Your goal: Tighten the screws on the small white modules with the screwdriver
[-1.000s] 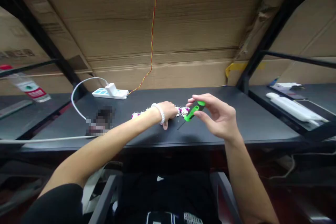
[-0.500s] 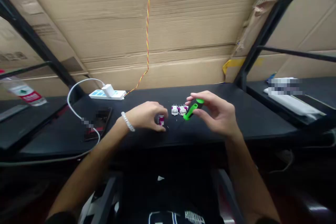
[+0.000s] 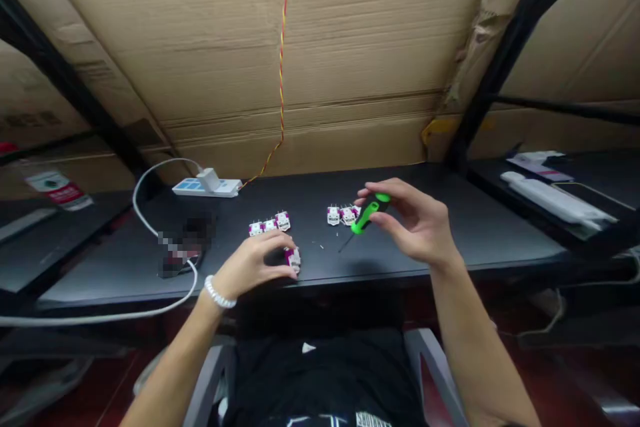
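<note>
Showing, from left: white-and-magenta electronic modules point(image 3: 269, 223) grouped together on a black tabletop point(image 3: 480, 240); left hand point(image 3: 253, 265), fingers curved onto a lone module point(image 3: 293, 259), grip unclear; second module group point(image 3: 343, 215); right hand point(image 3: 415, 223) pinching a green-handled screwdriver point(image 3: 369, 212), tilted tip-down, seemingly for fine control.

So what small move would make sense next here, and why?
Probably slide the white-and-magenta module up beside the matching row with the left hand: its fingers are already on that module, the row lies just beyond it, and the right hand is occupied holding a green-handled screwdriver.
</note>
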Action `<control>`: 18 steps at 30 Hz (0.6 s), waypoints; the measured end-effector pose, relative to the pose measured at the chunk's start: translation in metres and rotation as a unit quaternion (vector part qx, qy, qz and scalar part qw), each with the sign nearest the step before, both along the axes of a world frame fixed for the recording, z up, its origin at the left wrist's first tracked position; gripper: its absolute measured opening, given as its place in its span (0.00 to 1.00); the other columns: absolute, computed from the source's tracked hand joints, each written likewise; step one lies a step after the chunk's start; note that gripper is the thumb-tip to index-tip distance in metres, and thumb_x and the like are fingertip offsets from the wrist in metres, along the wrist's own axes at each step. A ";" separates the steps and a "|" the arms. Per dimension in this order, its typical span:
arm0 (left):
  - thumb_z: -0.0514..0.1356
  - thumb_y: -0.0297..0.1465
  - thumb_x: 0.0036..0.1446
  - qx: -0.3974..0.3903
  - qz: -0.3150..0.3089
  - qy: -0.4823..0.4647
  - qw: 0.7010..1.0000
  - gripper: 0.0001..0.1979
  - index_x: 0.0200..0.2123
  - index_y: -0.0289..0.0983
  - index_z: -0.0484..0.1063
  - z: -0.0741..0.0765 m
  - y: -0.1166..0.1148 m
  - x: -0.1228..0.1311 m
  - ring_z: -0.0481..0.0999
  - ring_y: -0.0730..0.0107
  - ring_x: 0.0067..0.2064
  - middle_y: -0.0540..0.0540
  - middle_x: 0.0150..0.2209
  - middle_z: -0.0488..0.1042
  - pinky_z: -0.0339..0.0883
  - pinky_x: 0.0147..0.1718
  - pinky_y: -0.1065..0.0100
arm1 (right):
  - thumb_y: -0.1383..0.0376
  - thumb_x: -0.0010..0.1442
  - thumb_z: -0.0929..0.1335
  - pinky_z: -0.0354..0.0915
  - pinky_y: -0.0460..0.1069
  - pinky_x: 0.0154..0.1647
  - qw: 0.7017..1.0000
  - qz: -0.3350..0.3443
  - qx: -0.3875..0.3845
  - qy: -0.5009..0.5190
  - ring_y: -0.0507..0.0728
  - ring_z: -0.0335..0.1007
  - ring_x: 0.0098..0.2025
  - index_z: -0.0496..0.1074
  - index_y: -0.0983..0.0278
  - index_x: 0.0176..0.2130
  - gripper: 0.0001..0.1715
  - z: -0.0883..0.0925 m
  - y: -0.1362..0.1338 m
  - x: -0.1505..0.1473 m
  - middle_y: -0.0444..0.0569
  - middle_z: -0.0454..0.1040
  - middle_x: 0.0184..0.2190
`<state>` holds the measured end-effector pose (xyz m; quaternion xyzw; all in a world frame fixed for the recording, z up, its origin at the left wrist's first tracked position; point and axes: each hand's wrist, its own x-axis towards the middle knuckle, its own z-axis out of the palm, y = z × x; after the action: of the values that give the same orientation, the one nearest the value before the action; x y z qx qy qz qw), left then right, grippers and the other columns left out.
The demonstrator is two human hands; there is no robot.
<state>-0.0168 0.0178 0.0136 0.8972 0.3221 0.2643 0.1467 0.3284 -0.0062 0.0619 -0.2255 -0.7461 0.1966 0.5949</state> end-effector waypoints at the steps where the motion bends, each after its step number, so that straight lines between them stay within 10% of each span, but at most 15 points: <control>1: 0.74 0.44 0.62 0.001 0.006 -0.001 1.000 0.19 0.49 0.40 0.80 -0.003 -0.002 -0.003 0.84 0.55 0.54 0.41 0.51 0.84 0.77 0.56 0.58 | 0.69 0.68 0.75 0.80 0.56 0.54 1.000 -0.002 0.001 -0.001 0.61 0.82 0.53 0.79 0.50 0.63 0.27 0.000 0.000 0.000 0.49 0.83 0.51; 9: 0.69 0.43 0.67 -0.004 0.035 0.025 0.999 0.22 0.60 0.41 0.75 -0.016 -0.004 0.001 0.82 0.51 0.61 0.39 0.59 0.82 0.77 0.61 0.53 | 0.71 0.68 0.75 0.81 0.56 0.54 1.000 -0.004 0.004 0.008 0.60 0.82 0.53 0.78 0.51 0.63 0.28 0.001 0.000 0.003 0.49 0.83 0.51; 18: 0.63 0.32 0.71 0.014 0.042 0.069 0.997 0.11 0.51 0.37 0.83 0.013 0.012 0.056 0.82 0.53 0.54 0.38 0.52 0.83 0.75 0.58 0.53 | 0.68 0.67 0.76 0.85 0.55 0.50 0.999 -0.033 0.000 0.040 0.60 0.86 0.50 0.79 0.54 0.62 0.26 0.002 -0.001 0.010 0.51 0.84 0.51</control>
<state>0.0390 0.0296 0.0264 0.9009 0.3653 0.2119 0.0997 0.3382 -0.0073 0.0641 -0.2416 -0.7139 0.1857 0.6305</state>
